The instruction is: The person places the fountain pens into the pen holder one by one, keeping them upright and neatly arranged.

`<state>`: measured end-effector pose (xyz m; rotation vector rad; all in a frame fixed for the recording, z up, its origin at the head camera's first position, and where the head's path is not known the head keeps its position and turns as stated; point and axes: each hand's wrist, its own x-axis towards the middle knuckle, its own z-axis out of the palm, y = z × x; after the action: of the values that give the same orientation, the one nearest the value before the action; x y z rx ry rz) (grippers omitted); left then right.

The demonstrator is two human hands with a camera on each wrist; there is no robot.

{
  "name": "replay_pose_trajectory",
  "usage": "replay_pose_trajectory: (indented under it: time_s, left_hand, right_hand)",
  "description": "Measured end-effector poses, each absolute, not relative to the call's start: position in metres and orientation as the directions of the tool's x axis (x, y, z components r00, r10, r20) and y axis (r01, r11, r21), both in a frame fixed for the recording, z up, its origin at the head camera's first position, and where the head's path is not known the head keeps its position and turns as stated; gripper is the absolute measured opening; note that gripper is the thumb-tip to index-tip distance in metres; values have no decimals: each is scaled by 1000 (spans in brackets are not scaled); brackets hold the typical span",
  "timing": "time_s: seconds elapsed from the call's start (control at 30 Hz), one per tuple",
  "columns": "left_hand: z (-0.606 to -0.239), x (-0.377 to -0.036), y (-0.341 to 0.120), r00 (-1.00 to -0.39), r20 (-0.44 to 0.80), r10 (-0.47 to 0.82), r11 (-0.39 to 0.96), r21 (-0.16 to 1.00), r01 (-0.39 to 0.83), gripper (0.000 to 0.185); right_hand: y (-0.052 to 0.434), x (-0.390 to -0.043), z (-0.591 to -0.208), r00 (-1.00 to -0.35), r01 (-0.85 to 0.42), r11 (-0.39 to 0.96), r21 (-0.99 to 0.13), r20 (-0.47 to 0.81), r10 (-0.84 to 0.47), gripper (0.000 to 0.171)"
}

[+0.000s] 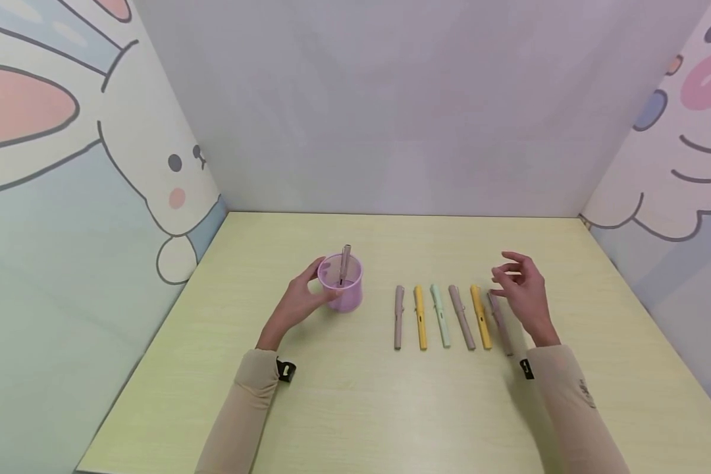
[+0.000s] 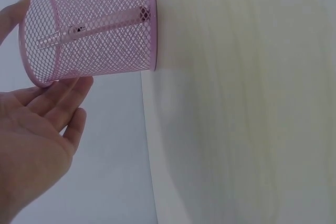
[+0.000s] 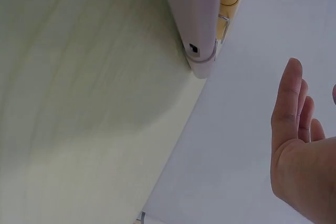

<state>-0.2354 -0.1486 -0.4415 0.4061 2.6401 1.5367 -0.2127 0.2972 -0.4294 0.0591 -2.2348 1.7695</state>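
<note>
A pink-purple mesh pen holder stands upright on the table, left of the pens. One mauve pen leans inside it, also visible through the mesh in the left wrist view. My left hand grips the holder near its rim, thumb on one side and fingers on the other. Above the top end of the rightmost mauve pen hovers my right hand, its fingers loosely bent with nothing held. The right wrist view shows this hand apart from the mauve pen.
To the left of that pen, several more lie side by side: a yellow pen, a mauve pen, a mint-green pen, another yellow pen and another mauve pen. Walls border the pale wooden table at the back and sides.
</note>
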Motion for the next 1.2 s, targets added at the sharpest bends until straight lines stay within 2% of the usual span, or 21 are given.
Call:
replay_pose_trajectory:
  time_s: [0.4, 0.83, 1.2]
  left_hand:
    - [-442, -236, -149, -962, 79, 260, 470, 860, 198, 90]
    - [-438, -235, -149, -963, 68, 259, 482, 855, 190, 91]
    - [-441, -238, -149, -959, 85, 269, 466, 860, 207, 88]
  right_hand:
    - [312, -209, -436, -968, -115, 343, -932, 183, 171, 46]
    - [327, -208, -440, -991, -9, 347, -938, 55, 123, 54]
    - [333, -204, -441, -998, 55, 414, -909, -32, 62, 60]
